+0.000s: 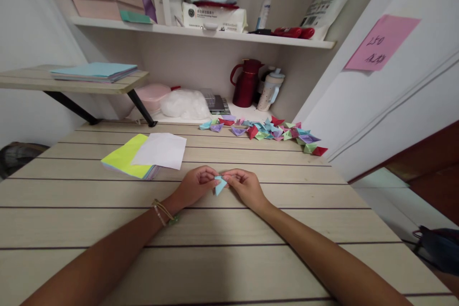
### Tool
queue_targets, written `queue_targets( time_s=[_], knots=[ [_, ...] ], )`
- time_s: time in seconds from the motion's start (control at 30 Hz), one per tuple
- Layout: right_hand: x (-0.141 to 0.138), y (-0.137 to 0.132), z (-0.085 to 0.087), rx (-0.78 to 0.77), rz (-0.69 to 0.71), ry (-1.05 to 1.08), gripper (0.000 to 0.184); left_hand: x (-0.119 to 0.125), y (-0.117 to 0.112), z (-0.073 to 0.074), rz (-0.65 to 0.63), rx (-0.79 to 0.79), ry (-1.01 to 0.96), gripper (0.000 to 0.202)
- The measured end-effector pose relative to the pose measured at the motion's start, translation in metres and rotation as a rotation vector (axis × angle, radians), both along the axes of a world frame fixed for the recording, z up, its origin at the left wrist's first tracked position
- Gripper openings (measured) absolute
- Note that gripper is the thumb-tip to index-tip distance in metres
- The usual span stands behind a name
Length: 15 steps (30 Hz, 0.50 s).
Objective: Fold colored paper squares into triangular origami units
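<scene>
Both my hands meet over the middle of the wooden table (pixel 215 258). My left hand (pixel 195 185) and my right hand (pixel 244 186) each pinch one side of a small folded light-blue paper piece (pixel 220 184), held just above the tabletop. The fingers of both hands are curled closed on it. A bracelet sits on my left wrist. A stack of coloured paper sheets (pixel 125 158) with a white sheet (pixel 161 150) on top lies to the left of my hands. A pile of several folded paper pieces (pixel 272 131) in blue, purple, red and green lies farther back on the right.
A dark red jug (pixel 246 82) and a white bottle (pixel 269 89) stand at the back by a pink container (pixel 154 95) and a white plastic bag (pixel 184 104). A side shelf (pixel 71 83) carries papers. A wall shelf above holds boxes and packets. A pink note (pixel 380 43) hangs on the right wall.
</scene>
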State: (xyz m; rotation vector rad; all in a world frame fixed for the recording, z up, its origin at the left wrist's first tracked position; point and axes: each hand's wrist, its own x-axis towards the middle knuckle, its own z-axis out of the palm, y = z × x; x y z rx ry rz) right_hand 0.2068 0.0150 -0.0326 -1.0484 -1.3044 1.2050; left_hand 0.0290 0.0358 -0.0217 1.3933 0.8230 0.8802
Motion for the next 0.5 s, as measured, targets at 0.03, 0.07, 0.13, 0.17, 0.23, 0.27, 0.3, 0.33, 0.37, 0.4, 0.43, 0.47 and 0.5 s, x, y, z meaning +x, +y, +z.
queue_targets(
  time_s=[0.03, 0.07, 0.13, 0.17, 0.23, 0.27, 0.3, 0.33, 0.37, 0.4, 0.43, 0.47, 0.5],
  knots=[
    [0.0, 0.0002, 0.0011, -0.007, 0.002, 0.031, 0.031, -0.0001, 0.0009, -0.0002, 0.01, -0.018, -0.024, 0.026],
    [0.0, 0.0004, 0.0025, -0.014, 0.013, 0.067, 0.035, -0.0003, 0.002, -0.0005, 0.024, -0.038, -0.053, 0.027],
    [-0.0003, 0.0006, 0.0051, -0.029, 0.057, 0.135, 0.042, -0.001, 0.0044, -0.0017, 0.059, -0.082, -0.114, 0.027],
    [-0.0006, 0.0006, 0.0057, -0.034, 0.078, 0.16, 0.042, -0.0013, 0.0054, -0.0024, 0.072, -0.1, -0.139, 0.028],
    [-0.0013, 0.0006, 0.0053, -0.028, 0.088, 0.181, 0.037, -0.0017, 0.0068, -0.0036, 0.086, -0.114, -0.167, 0.029],
    [-0.0018, 0.0006, 0.0044, -0.022, 0.082, 0.177, 0.034, -0.0018, 0.007, -0.004, 0.084, -0.111, -0.166, 0.029],
    [-0.0022, 0.0006, 0.0032, -0.016, 0.071, 0.169, 0.031, -0.0017, 0.0069, -0.0044, 0.077, -0.105, -0.16, 0.029],
    [-0.0026, 0.0006, 0.002, -0.011, 0.057, 0.159, 0.029, -0.0016, 0.0066, -0.0046, 0.069, -0.096, -0.152, 0.029],
    [-0.0029, 0.0005, 0.0009, -0.008, 0.046, 0.149, 0.027, -0.0014, 0.0062, -0.0047, 0.065, -0.087, -0.147, 0.029],
    [-0.0031, 0.0004, 0.0002, -0.007, 0.038, 0.141, 0.025, -0.0012, 0.0057, -0.0048, 0.063, -0.079, -0.144, 0.028],
    [-0.0032, 0.0003, -0.0002, -0.005, 0.033, 0.135, 0.024, -0.001, 0.0053, -0.0048, 0.064, -0.072, -0.145, 0.028],
    [-0.0031, 0.0001, -0.0002, -0.003, 0.029, 0.129, 0.024, -0.0008, 0.005, -0.0048, 0.067, -0.067, -0.147, 0.027],
    [-0.0031, -0.0002, 0.0, -0.001, 0.027, 0.122, 0.024, -0.0006, 0.0048, -0.0047, 0.071, -0.063, -0.15, 0.027]
  ],
)
